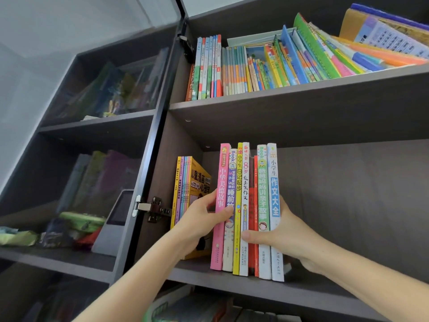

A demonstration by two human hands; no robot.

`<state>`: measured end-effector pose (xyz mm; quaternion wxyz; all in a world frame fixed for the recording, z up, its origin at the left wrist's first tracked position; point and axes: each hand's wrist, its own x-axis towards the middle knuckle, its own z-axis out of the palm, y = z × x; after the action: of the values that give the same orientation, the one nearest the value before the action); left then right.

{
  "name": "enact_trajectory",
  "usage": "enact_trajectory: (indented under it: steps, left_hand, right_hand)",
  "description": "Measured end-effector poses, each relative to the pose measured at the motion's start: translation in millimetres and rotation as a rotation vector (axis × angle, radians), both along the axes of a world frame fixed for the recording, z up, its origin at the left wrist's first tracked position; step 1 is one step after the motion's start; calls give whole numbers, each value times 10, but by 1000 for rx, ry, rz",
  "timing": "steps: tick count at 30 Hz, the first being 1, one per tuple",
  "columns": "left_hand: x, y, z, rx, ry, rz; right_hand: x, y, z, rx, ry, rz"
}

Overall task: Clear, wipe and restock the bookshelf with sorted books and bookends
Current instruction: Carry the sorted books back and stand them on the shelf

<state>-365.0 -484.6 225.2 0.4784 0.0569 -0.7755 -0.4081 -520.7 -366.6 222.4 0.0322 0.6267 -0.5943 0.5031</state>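
A batch of several upright books, pink spine at the left and pale blue at the right, stands at the front of the middle shelf. My left hand grips the batch's left side, thumb across the pink and white spines. My right hand grips the right side, thumb over the lower spines, fingers behind the blue book. Left of the batch a yellow boxed set with thin books stands against the shelf's side wall. Something grey shows low behind the blue book; I cannot tell what it is.
The upper shelf holds many thin colourful books, those at the right leaning. The glass door stands open at the left; behind it are shelves with books, a grey device and cloths. More books lie below the middle shelf.
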Motion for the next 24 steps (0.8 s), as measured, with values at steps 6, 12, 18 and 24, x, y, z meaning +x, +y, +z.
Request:
enact_trajectory:
  steps: [6, 12, 18, 24]
  left_hand:
    - [-246, -230, 30, -13, -74, 83]
    - [-164, -310, 275, -424, -300, 577]
    - [-92, -334, 400, -506, -391, 956]
    - [58, -437, 277, -578, -300, 1118]
  right_hand:
    - [-193, -411, 11, 30, -125, 19]
    - [-261, -666, 31, 31, -139, 84]
    - [-155, -898, 22, 31, -165, 112]
    - [58, -1171, 54, 42, -185, 62]
